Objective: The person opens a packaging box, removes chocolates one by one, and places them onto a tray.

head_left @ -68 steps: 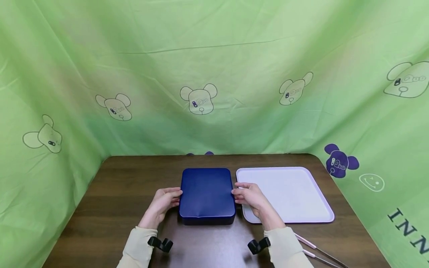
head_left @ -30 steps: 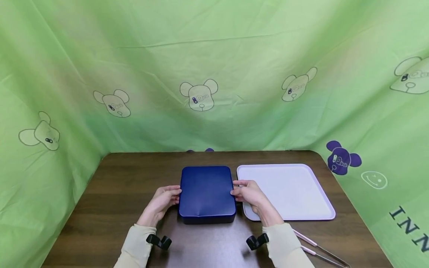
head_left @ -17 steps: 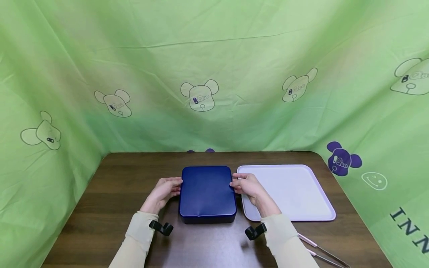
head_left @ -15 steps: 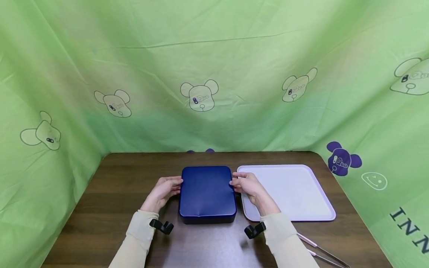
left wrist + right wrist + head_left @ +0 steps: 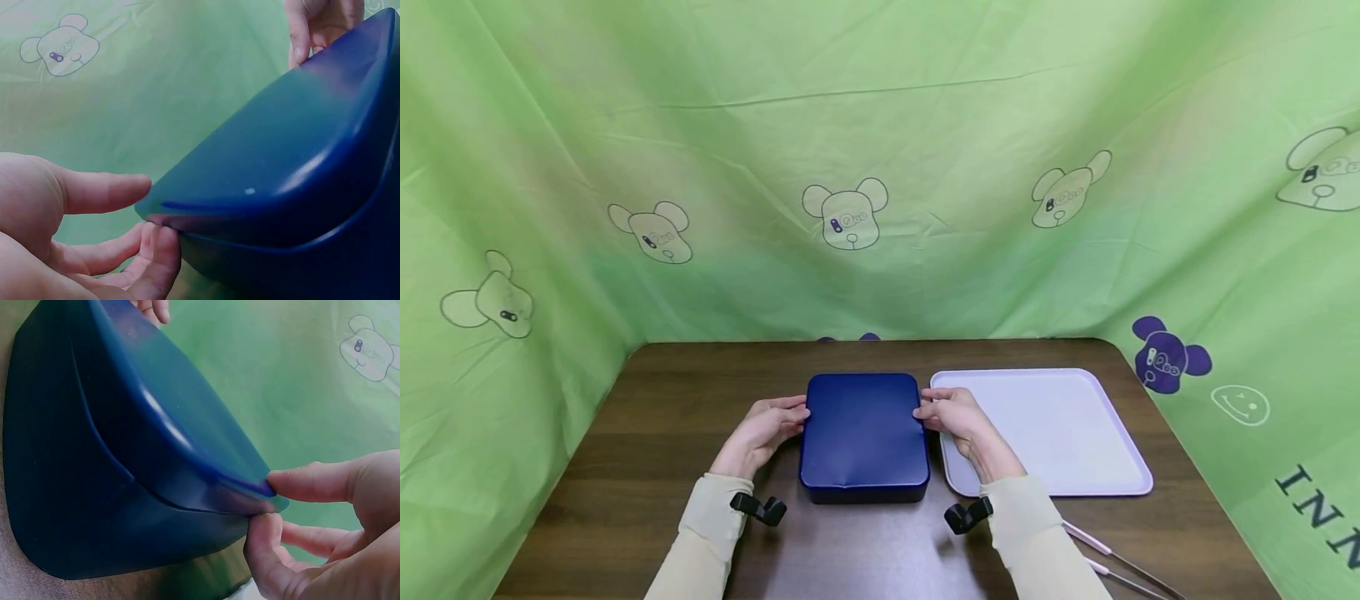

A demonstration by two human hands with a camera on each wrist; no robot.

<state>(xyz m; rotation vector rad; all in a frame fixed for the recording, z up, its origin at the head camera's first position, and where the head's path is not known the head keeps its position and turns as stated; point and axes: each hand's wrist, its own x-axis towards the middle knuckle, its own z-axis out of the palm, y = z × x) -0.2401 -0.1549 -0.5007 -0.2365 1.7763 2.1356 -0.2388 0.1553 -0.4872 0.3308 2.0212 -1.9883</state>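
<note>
Head view — pinching the edges of the dark-blue, rectangular, metal-looking lid (image 5: 865,430) with left hand (image 5: 763,432) and right hand (image 5: 962,425), apparently loosening it — probably needs even upward pull next.

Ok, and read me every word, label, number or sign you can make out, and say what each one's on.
"INN", cut off at the head view's right edge: green fabric backdrop.
"Q" apparently, remaining letters too blurred: cartoon animal heads printed on that backdrop.
None visible: dark blue rectangular box, pale lilac rectangular tray.
</note>
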